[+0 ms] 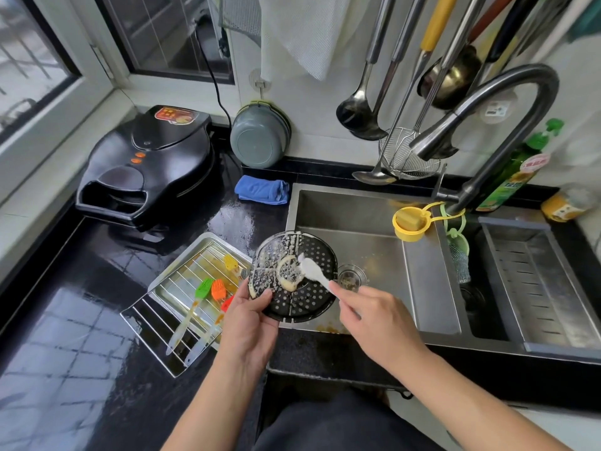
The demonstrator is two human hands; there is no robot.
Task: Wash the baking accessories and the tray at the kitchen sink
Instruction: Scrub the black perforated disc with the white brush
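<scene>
A round black perforated plate (309,296), soapy on its upper left, is held tilted over the left edge of the steel sink (357,209). My left hand (248,323) grips its lower left rim. My right hand (374,315) pinches the handle of a white brush (310,268), whose head lies on the plate's foamy middle. Left of the sink a metal tray (192,255) sits on the black counter with a wire rack (156,327) across it. Several silicone basting brushes lie on the rack, among them a green one (203,288) and an orange one (218,289).
A black electric griddle (146,167) stands at the back left, a folded blue cloth (261,189) beside the sink. The curved tap (507,125) arches over the basin, with a yellow soap holder (410,222) and a green detergent bottle (514,170) near it. Ladles and a strainer (406,154) hang on the wall.
</scene>
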